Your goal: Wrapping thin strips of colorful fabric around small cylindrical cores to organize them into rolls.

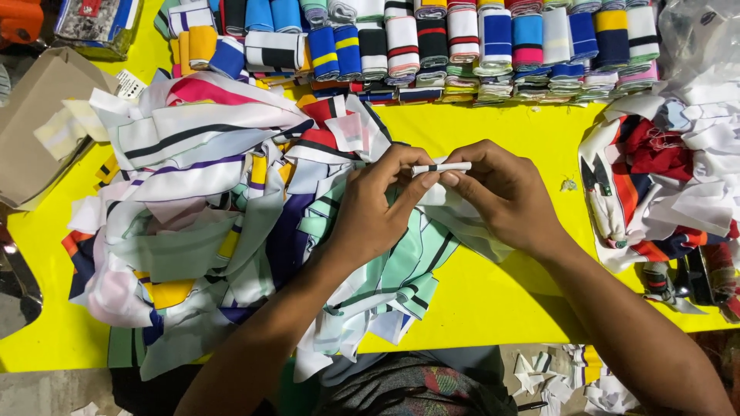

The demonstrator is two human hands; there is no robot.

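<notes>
I hold a narrow white strip [441, 167] with a dark band level between both hands, above the middle of the yellow bench [493, 293]. My left hand [370, 204] pinches its left end between thumb and fingertips; my right hand [501, 192] pinches the right end the same way, fingers pressed together. Just under my hands lies a mint-striped piece [401, 270], the near edge of a big loose heap of cut fabric [193, 200] that spreads to the left and hangs over the bench's front edge. To the right of my right wrist the yellow top lies bare up to a smaller pile of scraps [663, 177] at the right edge. Along the far edge runs a row of folded striped collars [462, 46], well apart from my hands. A cardboard piece [31, 123] sits at the far left.
</notes>
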